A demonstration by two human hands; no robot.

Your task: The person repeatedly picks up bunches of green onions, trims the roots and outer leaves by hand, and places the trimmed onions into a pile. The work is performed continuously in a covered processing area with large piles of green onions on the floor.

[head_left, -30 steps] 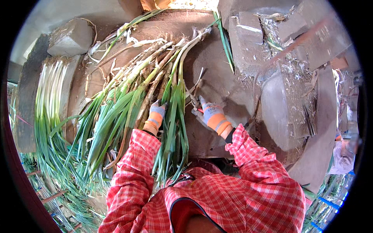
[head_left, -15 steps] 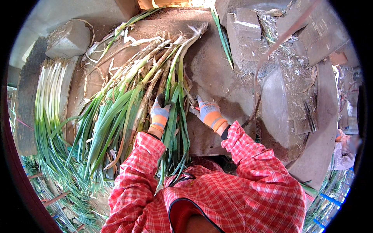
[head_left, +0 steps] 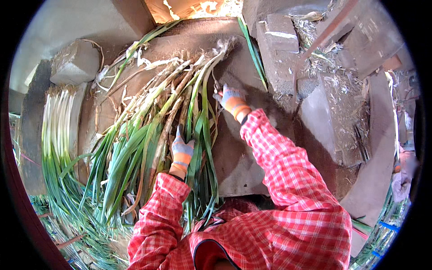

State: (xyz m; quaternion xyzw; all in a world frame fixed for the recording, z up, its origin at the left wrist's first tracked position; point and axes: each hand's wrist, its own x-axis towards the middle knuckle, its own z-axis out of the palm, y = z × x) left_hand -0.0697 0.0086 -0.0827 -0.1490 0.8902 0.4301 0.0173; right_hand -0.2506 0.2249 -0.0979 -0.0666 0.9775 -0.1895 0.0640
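Observation:
A large pile of green onions (head_left: pixel 130 139), with rooty white ends, dry brown skins and long green leaves, lies across the work surface before me. My left hand (head_left: pixel 182 150), in a grey and orange glove, rests on the leaves near the pile's right side, index finger and thumb spread apart. Farther out, my right hand (head_left: pixel 233 100) wears a matching glove and is closed around a small tool (head_left: pixel 216 84). A thin, dark part of it sticks out beside the rightmost stalks; its kind is unclear. The tool's grip is hidden in my fingers.
Cleaned green onions (head_left: pixel 58 117) lie in a neat row at the left, below a stone block (head_left: pixel 75 62). Loose green leaves (head_left: pixel 253 51) lie at the far middle. Bricks (head_left: pixel 282 33), boards and dry scraps fill the right. At the right rim shows another person's sleeve (head_left: pixel 402 180).
My right hand has moved away from me and slightly left, up along the stalks with the tool. My left hand has slid nearer to me over the leaves, its index finger stretched out.

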